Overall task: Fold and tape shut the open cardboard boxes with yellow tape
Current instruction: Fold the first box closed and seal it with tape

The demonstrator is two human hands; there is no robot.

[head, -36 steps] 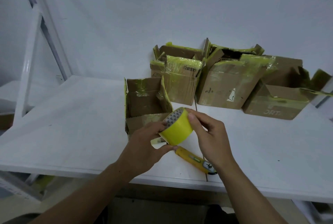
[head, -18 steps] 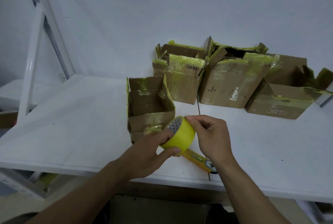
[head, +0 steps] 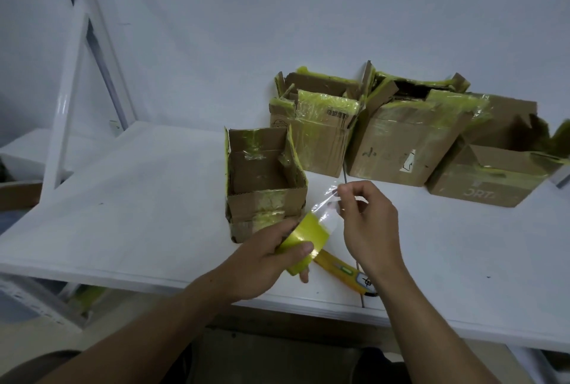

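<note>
Yellow tape roll (head: 300, 244), near the front edge of the desk (head: 123, 214) beside the open box (head: 265, 186), is gripped by the left hand (head: 262, 266) while fingers of the right hand (head: 367, 229) pinch its free strip (head: 327, 207) above a yellow cutter (head: 342, 269), taped boxes (head: 404, 143) behind.

Bright yellow tape roll (head: 303, 243); its pulled strip (head: 326, 208) nr clear. The open box (head: 266, 200) brown cardboard w/ yellow-green tape patches; back box (head: 398, 143) same, + black scrawl & white sticker. White table (head: 123, 214). Yellow-orange cutter (head: 336, 267), black end.

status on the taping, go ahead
Left hand grips tape roll; right hand pinches loose tape end. Nearest box open, flaps up. Yellow knife lies under hands.
</note>
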